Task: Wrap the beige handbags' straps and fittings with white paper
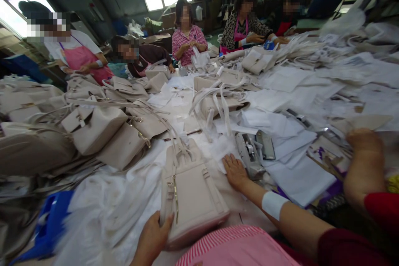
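A beige handbag (pixel 193 193) lies flat on the table in front of me, its straps pointing away. My left hand (pixel 152 237) grips its near left corner, thumb on top. My right hand (pixel 235 171) lies flat on white paper just right of the bag, fingers stretched out, holding nothing. A white band wraps that wrist. A grey hand tool (pixel 249 156) lies right beside its fingers. My pink striped apron (pixel 237 247) shows at the bottom edge.
Piles of beige bags (pixel 93 129) cover the left of the table, with white paper sheets (pixel 299 174) and straps on the right. Another person's bare arm (pixel 364 166) rests at the right. A blue stool (pixel 50 224) stands lower left. Several workers sit along the far side.
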Demonstrator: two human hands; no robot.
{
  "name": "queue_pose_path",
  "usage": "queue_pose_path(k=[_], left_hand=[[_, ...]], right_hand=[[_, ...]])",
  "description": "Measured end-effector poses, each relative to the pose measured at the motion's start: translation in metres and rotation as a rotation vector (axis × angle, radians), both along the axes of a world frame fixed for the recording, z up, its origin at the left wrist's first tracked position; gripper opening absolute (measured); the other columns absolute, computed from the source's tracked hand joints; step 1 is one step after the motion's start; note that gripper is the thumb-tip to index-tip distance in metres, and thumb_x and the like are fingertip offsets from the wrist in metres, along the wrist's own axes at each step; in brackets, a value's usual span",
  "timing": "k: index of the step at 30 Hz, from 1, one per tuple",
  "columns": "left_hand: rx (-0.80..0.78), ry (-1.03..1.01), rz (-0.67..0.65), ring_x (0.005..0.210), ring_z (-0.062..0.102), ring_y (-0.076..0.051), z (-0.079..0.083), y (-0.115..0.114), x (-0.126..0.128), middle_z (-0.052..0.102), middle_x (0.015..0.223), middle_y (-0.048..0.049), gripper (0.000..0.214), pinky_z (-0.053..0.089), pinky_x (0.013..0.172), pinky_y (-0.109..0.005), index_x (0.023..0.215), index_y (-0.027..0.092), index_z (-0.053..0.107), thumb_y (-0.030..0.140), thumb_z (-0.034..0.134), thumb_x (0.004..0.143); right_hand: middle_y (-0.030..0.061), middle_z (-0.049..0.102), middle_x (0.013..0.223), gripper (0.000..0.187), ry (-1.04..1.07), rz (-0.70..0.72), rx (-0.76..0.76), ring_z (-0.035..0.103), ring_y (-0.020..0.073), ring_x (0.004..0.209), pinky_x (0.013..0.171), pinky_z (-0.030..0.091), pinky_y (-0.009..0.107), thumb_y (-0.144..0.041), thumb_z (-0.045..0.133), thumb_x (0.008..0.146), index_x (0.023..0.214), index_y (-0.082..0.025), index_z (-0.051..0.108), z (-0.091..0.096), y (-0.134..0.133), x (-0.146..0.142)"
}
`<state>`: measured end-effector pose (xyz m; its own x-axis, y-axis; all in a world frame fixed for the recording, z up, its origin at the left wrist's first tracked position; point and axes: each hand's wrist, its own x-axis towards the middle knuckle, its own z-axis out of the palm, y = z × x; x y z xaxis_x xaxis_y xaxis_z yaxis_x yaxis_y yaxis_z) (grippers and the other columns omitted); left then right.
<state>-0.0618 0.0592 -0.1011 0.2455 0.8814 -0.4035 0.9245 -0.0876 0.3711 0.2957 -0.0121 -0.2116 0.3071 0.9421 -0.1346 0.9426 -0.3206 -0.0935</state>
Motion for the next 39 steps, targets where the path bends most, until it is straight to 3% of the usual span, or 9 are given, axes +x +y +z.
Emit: queue_pose_path(k=[5,10,13,17,19,22,27,32,39], left_hand=[[-0.014,0.029,-0.057,0.084,0.064,-0.032,-0.008,0.002,-0.003,0.069,0.081,-0.0137,0.046,0.043,0.075,-0.038,0.074,0.02,0.057,0.061,0.038,0.082],[-0.036,0.027,-0.11,0.088,0.064,-0.033,0.0,0.006,-0.006,0.071,0.085,-0.0152,0.048,0.045,0.081,-0.04,0.076,0.018,0.061,0.061,0.041,0.081],[-0.066,-0.021,-0.157,0.088,0.066,-0.031,0.014,0.013,-0.014,0.072,0.088,-0.0134,0.046,0.047,0.083,-0.04,0.082,0.017,0.065,0.059,0.047,0.079],[0.045,-0.145,0.012,0.095,0.067,-0.029,0.036,0.026,-0.019,0.073,0.099,-0.0109,0.046,0.051,0.086,-0.038,0.094,0.018,0.068,0.057,0.054,0.074],[0.063,-0.241,0.076,0.096,0.067,-0.027,0.046,0.029,-0.006,0.073,0.1,-0.0092,0.045,0.052,0.087,-0.036,0.096,0.019,0.068,0.056,0.056,0.074],[-0.151,-0.417,0.097,0.088,0.069,-0.025,0.051,0.027,0.036,0.073,0.093,-0.0092,0.042,0.055,0.076,-0.035,0.097,0.017,0.067,0.053,0.056,0.077],[-0.551,-0.544,0.129,0.073,0.067,-0.022,0.032,0.015,0.121,0.07,0.089,-0.0144,0.047,0.052,0.053,-0.029,0.088,0.012,0.065,0.056,0.058,0.077],[-0.649,-0.686,0.158,0.062,0.058,-0.014,0.015,0.02,0.159,0.063,0.07,-0.0059,0.046,0.047,0.055,-0.025,0.08,0.011,0.065,0.056,0.068,0.071],[-0.854,-1.138,0.313,0.074,0.062,-0.014,0.008,0.023,0.173,0.066,0.083,-0.0038,0.047,0.049,0.069,-0.025,0.101,0.014,0.065,0.036,0.082,0.063]], right_hand=[[0.0198,0.041,0.147,0.049,-0.004,-0.046,0.051,0.044,0.0351,0.124,0.104,0.026,0.05,-0.019,0.039,0.091,0.139,-0.01,0.045,0.001,0.031,0.012],[0.0181,0.045,0.144,0.05,0.01,-0.041,0.066,0.043,0.0335,0.125,0.11,0.019,0.05,-0.029,0.047,0.091,0.137,-0.012,0.046,0.004,0.046,0.022],[0.0202,0.041,0.147,0.062,0.035,-0.038,0.076,0.038,0.0347,0.131,0.112,0.018,0.05,-0.03,0.054,0.085,0.141,-0.008,0.04,0.008,0.032,0.017],[0.019,0.04,0.147,0.054,0.186,0.01,0.216,0.033,0.0333,0.135,0.111,0.025,0.047,-0.024,0.058,0.079,0.131,-0.009,0.052,0.024,-0.009,-0.002],[0.0177,0.052,0.135,0.039,0.354,-0.016,0.312,0.044,0.0283,0.126,0.105,0.034,0.042,-0.022,0.051,0.083,0.12,-0.011,0.06,0.038,-0.024,-0.014],[0.0119,0.067,0.104,0.031,0.631,-0.147,0.342,0.06,0.0213,0.098,0.088,0.046,0.034,-0.03,0.043,0.09,0.104,-0.015,0.066,0.066,-0.024,-0.034],[0.0072,0.066,0.087,0.021,0.701,-0.164,0.219,0.059,0.0198,0.083,0.078,0.043,0.03,-0.038,0.063,0.078,0.083,-0.018,0.069,0.101,-0.004,-0.067],[0.0035,0.062,0.075,0.013,0.799,-0.21,0.275,0.055,0.0157,0.074,0.069,0.039,0.026,-0.024,0.059,0.079,0.07,-0.017,0.065,0.104,-0.006,-0.081],[-0.0018,0.056,0.066,0.012,1.115,-0.273,0.374,0.051,0.0128,0.067,0.064,0.036,0.025,-0.018,0.058,0.076,0.065,-0.016,0.06,0.098,-0.01,-0.078]])
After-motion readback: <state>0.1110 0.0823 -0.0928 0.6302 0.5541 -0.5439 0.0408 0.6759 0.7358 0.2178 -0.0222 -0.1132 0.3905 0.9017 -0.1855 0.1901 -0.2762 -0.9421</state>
